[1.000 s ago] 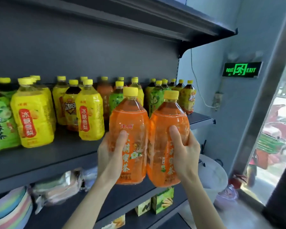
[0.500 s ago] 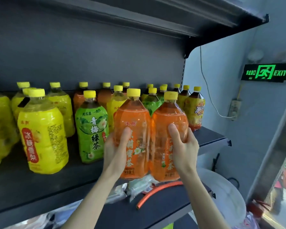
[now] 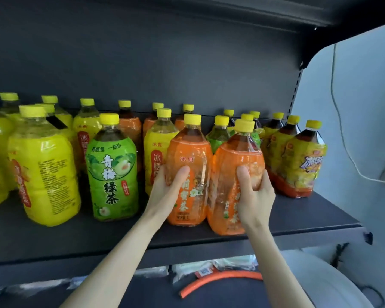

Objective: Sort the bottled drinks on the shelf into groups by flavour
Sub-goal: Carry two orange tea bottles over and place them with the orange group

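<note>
**shelfnoob:** Two orange bottles up front rn. Left hand (image 3: pixel 167 192) has its fingers wrapped round the left orange bottle (image 3: pixel 188 172), right hand (image 3: pixel 255 192) is clamped on the right orange bottle (image 3: pixel 237 183). Both stand touching, near the front edge of the shelf (image 3: pixel 298 216).

**tea_sorter:** So how far along, imo?

**shelfnoob:** Early-ish. Iced tea bottles (image 3: pixel 298 156) at the right look grouped, yellow bottles (image 3: pixel 45 167) mostly left. But a green tea bottle (image 3: pixel 112 172) sits mid-shelf, more orange bottles (image 3: pixel 129 130) and greens are mixed at the back. Plenty left tbh.
</note>
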{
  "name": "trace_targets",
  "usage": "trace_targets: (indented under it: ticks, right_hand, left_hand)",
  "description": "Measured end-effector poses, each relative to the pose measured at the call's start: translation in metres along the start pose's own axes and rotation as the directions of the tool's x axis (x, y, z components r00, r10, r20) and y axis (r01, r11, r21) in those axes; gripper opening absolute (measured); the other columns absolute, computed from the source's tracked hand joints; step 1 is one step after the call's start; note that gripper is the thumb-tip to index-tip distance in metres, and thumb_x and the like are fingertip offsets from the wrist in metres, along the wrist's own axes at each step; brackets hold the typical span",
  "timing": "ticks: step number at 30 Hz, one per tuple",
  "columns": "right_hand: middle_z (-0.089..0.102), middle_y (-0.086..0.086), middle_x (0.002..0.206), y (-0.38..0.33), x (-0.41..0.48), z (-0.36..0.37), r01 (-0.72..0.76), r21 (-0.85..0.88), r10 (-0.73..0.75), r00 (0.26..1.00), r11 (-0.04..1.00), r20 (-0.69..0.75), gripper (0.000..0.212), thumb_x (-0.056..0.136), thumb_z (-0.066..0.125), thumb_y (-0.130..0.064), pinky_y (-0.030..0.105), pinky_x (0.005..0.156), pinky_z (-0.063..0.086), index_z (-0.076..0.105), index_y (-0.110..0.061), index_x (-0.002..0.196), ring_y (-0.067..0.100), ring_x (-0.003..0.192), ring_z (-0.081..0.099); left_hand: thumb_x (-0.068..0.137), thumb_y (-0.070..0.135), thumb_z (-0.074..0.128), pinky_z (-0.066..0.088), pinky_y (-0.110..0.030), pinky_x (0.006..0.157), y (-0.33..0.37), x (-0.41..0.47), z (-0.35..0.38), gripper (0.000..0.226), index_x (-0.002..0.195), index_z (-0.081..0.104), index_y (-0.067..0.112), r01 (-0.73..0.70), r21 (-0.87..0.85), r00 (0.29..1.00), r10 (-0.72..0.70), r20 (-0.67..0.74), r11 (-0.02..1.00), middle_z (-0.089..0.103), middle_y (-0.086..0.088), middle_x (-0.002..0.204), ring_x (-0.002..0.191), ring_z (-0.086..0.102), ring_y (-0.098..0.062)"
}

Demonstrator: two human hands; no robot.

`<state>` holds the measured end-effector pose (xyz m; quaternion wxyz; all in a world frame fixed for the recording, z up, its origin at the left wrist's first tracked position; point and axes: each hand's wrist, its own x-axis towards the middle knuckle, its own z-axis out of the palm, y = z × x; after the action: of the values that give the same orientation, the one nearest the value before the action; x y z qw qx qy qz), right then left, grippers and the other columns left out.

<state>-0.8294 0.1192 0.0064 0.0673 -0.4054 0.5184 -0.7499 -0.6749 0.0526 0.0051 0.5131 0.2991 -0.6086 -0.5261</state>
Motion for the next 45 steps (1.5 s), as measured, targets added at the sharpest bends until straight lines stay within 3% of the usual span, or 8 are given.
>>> trace_targets:
  ticks: [3,9,20,24,31,37,41,45]
  right_hand:
    - [0.065,-0.015,0.077,0.007,0.009,-0.002,0.002,0.007,-0.002,1.0,1.0,-0.003,0.049,0.066,0.056,-0.063,0.007,0.063,0.044,0.061,-0.021,0.091,-0.005,0.07,0.06]
    - [0.066,-0.014,0.084,0.015,0.016,-0.003,-0.004,0.034,0.004,1.0,0.999,0.003,0.06,0.065,0.055,-0.064,0.005,0.061,0.044,0.062,-0.017,0.102,-0.008,0.073,0.062]
    - [0.069,-0.018,0.081,0.017,0.016,0.004,-0.029,0.07,0.028,0.999,0.997,0.024,0.062,0.064,0.056,-0.064,0.009,0.062,0.048,0.062,-0.019,0.107,-0.003,0.078,0.065]
    - [0.069,-0.023,0.08,0.015,0.012,0.009,-0.042,0.072,0.039,0.998,0.997,0.041,0.06,0.064,0.056,-0.065,0.009,0.061,0.049,0.062,-0.022,0.104,-0.004,0.075,0.065]
    - [0.069,-0.017,0.08,0.013,0.01,0.009,-0.022,0.083,0.02,0.999,0.996,0.03,0.065,0.062,0.055,-0.065,0.004,0.059,0.045,0.062,-0.017,0.105,-0.009,0.076,0.064]
    - [0.067,-0.015,0.093,0.015,0.012,0.01,-0.028,0.067,0.026,0.999,0.997,0.026,0.071,0.064,0.061,-0.063,0.003,0.06,0.046,0.059,-0.014,0.115,-0.012,0.079,0.063]
    - [0.065,-0.017,0.097,0.018,0.014,0.008,-0.052,0.035,0.052,0.999,0.998,0.016,0.07,0.065,0.059,-0.065,0.005,0.061,0.047,0.057,-0.019,0.118,-0.013,0.081,0.062]
    - [0.066,-0.019,0.093,0.018,0.019,0.005,-0.089,0.02,0.089,0.996,0.996,-0.001,0.06,0.059,0.054,-0.073,0.014,0.067,0.047,0.057,-0.032,0.103,-0.008,0.081,0.064]
  left_hand:
    - [0.068,0.058,0.066,0.048,-0.022,0.08,-0.004,0.008,0.002,0.051,0.114,0.048,0.043,0.023,0.014,1.0,-0.023,-0.004,1.0,0.061,0.015,0.116,0.104,0.059,-0.002]
    - [0.056,0.068,0.062,0.048,-0.037,0.096,-0.01,0.024,0.001,0.083,0.129,0.05,0.03,0.073,0.034,0.994,-0.075,0.078,0.997,0.067,0.007,0.116,0.106,0.063,-0.011]
    - [0.067,0.063,0.057,0.044,-0.02,0.079,-0.008,0.035,-0.012,0.075,0.133,0.042,0.033,0.076,0.081,0.997,-0.077,0.009,0.994,0.06,0.013,0.116,0.106,0.057,-0.004]
    - [0.064,0.067,0.058,0.04,-0.034,0.1,-0.015,0.051,-0.019,0.092,0.144,0.029,0.031,0.107,0.104,0.993,-0.101,-0.066,0.989,0.049,0.008,0.134,0.122,0.048,-0.014]
    - [0.046,0.086,0.062,0.035,-0.05,0.108,-0.028,0.078,-0.008,0.121,0.147,0.017,0.037,0.153,0.081,0.987,-0.149,-0.063,0.985,0.038,0.002,0.147,0.131,0.042,-0.021]
    - [0.081,0.058,0.055,0.039,-0.041,0.099,-0.032,0.088,0.01,0.08,0.142,0.01,0.032,0.101,0.101,0.99,-0.09,-0.107,0.99,0.034,-0.003,0.145,0.128,0.042,-0.025]
    - [0.073,0.07,0.049,0.037,-0.045,0.105,-0.033,0.093,0.018,0.088,0.143,0.013,0.033,0.09,0.142,0.99,-0.073,-0.123,0.986,0.031,-0.003,0.147,0.132,0.038,-0.025]
    - [0.064,0.079,0.042,0.033,-0.051,0.109,-0.037,0.099,0.02,0.097,0.146,0.016,0.034,0.11,0.189,0.983,-0.079,-0.164,0.976,0.021,-0.002,0.153,0.138,0.028,-0.025]
